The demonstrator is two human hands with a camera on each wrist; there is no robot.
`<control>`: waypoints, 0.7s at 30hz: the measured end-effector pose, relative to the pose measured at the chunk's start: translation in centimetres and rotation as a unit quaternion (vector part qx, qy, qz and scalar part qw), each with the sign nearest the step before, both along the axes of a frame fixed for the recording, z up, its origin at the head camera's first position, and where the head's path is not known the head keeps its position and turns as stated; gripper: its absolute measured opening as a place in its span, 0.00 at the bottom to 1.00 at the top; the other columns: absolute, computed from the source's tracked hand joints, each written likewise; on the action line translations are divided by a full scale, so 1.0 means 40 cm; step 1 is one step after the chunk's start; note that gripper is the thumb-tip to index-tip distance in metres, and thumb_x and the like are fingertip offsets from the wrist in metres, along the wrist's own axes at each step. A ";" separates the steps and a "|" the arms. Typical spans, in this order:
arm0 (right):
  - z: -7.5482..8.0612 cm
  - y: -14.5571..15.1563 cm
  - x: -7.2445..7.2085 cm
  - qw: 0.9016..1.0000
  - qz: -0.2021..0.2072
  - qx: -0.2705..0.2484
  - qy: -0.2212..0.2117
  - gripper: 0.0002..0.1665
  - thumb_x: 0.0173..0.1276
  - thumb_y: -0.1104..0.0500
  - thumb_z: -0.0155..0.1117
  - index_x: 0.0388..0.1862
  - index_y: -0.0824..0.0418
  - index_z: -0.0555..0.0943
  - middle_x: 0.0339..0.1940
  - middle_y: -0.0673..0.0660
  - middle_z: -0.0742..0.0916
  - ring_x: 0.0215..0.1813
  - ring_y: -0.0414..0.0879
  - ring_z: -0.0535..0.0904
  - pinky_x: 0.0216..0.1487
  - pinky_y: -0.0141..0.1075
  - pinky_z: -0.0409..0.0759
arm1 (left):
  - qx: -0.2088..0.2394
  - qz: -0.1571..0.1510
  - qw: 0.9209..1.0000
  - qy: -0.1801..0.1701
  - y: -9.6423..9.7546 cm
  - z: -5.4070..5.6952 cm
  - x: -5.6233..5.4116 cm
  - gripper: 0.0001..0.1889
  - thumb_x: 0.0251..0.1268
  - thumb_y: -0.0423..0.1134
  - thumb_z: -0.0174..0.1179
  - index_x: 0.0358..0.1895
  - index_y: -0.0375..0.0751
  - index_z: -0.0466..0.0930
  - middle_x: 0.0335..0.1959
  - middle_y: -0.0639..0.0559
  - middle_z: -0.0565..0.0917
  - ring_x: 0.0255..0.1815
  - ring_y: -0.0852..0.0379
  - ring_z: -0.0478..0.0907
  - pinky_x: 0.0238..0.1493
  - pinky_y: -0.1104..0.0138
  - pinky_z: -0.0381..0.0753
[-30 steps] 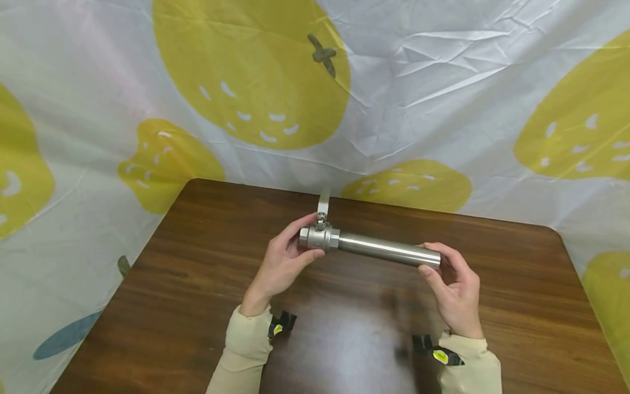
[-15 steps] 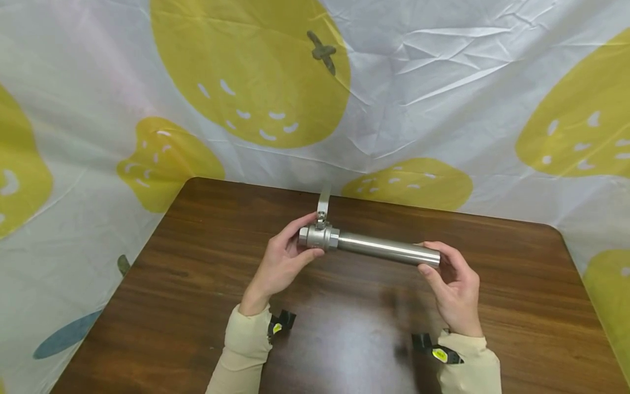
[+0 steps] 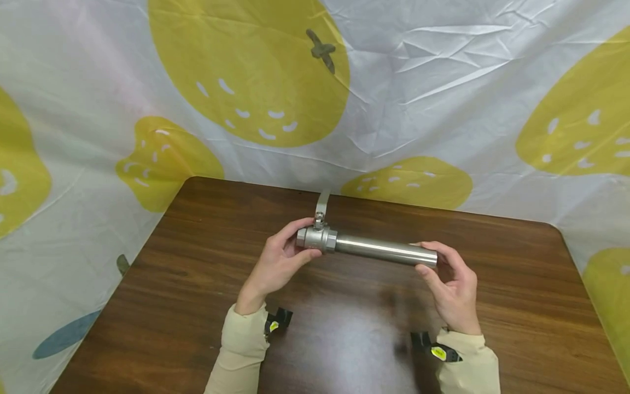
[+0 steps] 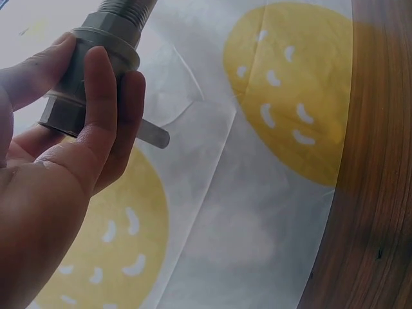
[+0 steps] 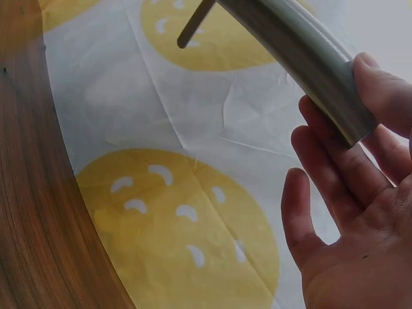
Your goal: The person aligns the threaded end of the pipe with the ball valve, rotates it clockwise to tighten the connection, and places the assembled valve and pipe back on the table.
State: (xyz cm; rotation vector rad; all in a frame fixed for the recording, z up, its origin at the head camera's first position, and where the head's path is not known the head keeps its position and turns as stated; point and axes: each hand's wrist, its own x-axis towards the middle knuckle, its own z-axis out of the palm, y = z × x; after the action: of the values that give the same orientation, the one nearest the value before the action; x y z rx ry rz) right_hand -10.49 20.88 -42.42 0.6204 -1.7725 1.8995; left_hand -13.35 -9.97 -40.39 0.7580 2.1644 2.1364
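Note:
A steel ball valve (image 3: 316,238) with a flat lever handle (image 3: 322,203) is joined to a straight metal pipe (image 3: 379,248), the two held up above the table. My left hand (image 3: 279,262) grips the valve body at the left end, thumb in front and fingers behind. At the far right end of the pipe, my right hand (image 3: 454,287) pinches it between thumb and fingers. Threads (image 4: 125,9) show at the joint in the left wrist view. The lever points away from me, toward the back edge.
The brown wooden table (image 3: 197,284) lies below, its back edge close to a white curtain (image 3: 443,98) printed with yellow fruit. Black wrist cameras (image 3: 283,317) sit on both cream sleeves (image 3: 241,350).
Both hands, with the valve and pipe between them, have shifted very slightly to the left. The lever has tipped a little lower. Their grips are the same.

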 end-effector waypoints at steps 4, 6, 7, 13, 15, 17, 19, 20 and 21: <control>-0.001 -0.001 0.000 1.000 -0.002 -0.001 -0.003 0.21 0.55 0.83 0.62 0.50 0.83 0.73 0.48 0.56 0.86 0.47 0.41 0.82 0.48 0.25 0.79 | 0.006 -0.002 1.000 -0.003 0.001 0.000 0.000 0.31 0.56 0.21 0.63 0.64 0.29 0.66 0.55 0.32 0.71 0.50 0.58 0.74 0.48 0.76 0.79; -0.001 -0.002 -0.001 1.000 0.000 -0.002 -0.005 0.21 0.55 0.83 0.61 0.50 0.83 0.73 0.48 0.56 0.86 0.47 0.41 0.82 0.48 0.25 0.79 | 0.009 -0.001 1.000 -0.007 0.002 -0.001 0.000 0.31 0.56 0.20 0.63 0.64 0.29 0.66 0.55 0.32 0.71 0.50 0.58 0.74 0.48 0.76 0.79; -0.001 -0.002 -0.001 1.000 0.000 -0.002 -0.006 0.21 0.56 0.83 0.61 0.50 0.83 0.73 0.48 0.56 0.86 0.47 0.41 0.82 0.48 0.25 0.79 | 0.010 0.000 1.000 -0.008 0.002 0.000 -0.001 0.31 0.56 0.20 0.63 0.64 0.29 0.66 0.55 0.31 0.71 0.50 0.58 0.74 0.47 0.76 0.79; -0.001 -0.002 -0.001 1.000 -0.004 0.001 -0.010 0.21 0.56 0.83 0.61 0.51 0.82 0.73 0.48 0.55 0.86 0.47 0.41 0.82 0.48 0.25 0.79 | 0.013 0.001 1.000 -0.011 0.005 0.002 -0.001 0.31 0.55 0.20 0.64 0.64 0.29 0.66 0.55 0.31 0.72 0.50 0.58 0.74 0.47 0.76 0.80; -0.001 -0.001 0.000 1.000 -0.005 0.001 -0.012 0.21 0.56 0.82 0.61 0.51 0.82 0.73 0.48 0.55 0.86 0.47 0.41 0.82 0.48 0.25 0.79 | 0.013 0.001 1.000 -0.010 0.007 0.002 -0.001 0.31 0.55 0.19 0.64 0.64 0.29 0.66 0.56 0.31 0.72 0.50 0.58 0.75 0.47 0.76 0.80; -0.002 -0.001 0.000 1.000 -0.006 0.000 -0.015 0.21 0.56 0.82 0.61 0.51 0.82 0.73 0.48 0.55 0.86 0.47 0.41 0.82 0.48 0.25 0.79 | 0.013 0.002 1.000 -0.009 0.007 0.002 -0.001 0.31 0.54 0.19 0.64 0.64 0.29 0.67 0.56 0.32 0.72 0.50 0.58 0.75 0.47 0.76 0.80; -0.004 0.000 0.000 1.000 -0.008 0.001 -0.017 0.20 0.57 0.82 0.61 0.50 0.82 0.73 0.48 0.55 0.86 0.47 0.40 0.82 0.48 0.25 0.79 | 0.012 0.002 1.000 -0.005 0.008 0.000 -0.002 0.31 0.54 0.19 0.64 0.64 0.29 0.67 0.57 0.32 0.72 0.50 0.58 0.74 0.47 0.75 0.80; -0.005 0.000 -0.001 1.000 -0.009 0.001 -0.019 0.20 0.57 0.82 0.62 0.50 0.82 0.73 0.47 0.55 0.86 0.47 0.40 0.82 0.48 0.25 0.79 | 0.011 0.002 1.000 -0.005 0.008 0.000 -0.002 0.31 0.54 0.19 0.64 0.64 0.30 0.67 0.57 0.32 0.72 0.49 0.58 0.75 0.47 0.75 0.80; -0.006 0.000 -0.001 1.000 -0.010 0.002 -0.019 0.20 0.57 0.82 0.61 0.50 0.82 0.73 0.47 0.55 0.86 0.46 0.40 0.82 0.47 0.25 0.79 | 0.009 0.003 1.000 -0.003 0.008 -0.001 -0.002 0.31 0.54 0.19 0.64 0.64 0.30 0.67 0.57 0.33 0.72 0.49 0.57 0.75 0.46 0.75 0.80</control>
State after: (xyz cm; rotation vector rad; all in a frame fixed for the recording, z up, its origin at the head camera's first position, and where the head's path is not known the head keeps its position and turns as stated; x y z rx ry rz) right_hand -10.52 20.89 -42.65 0.5691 -1.7998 1.9080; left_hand -13.44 -9.63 -40.43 0.7468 2.1505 2.1598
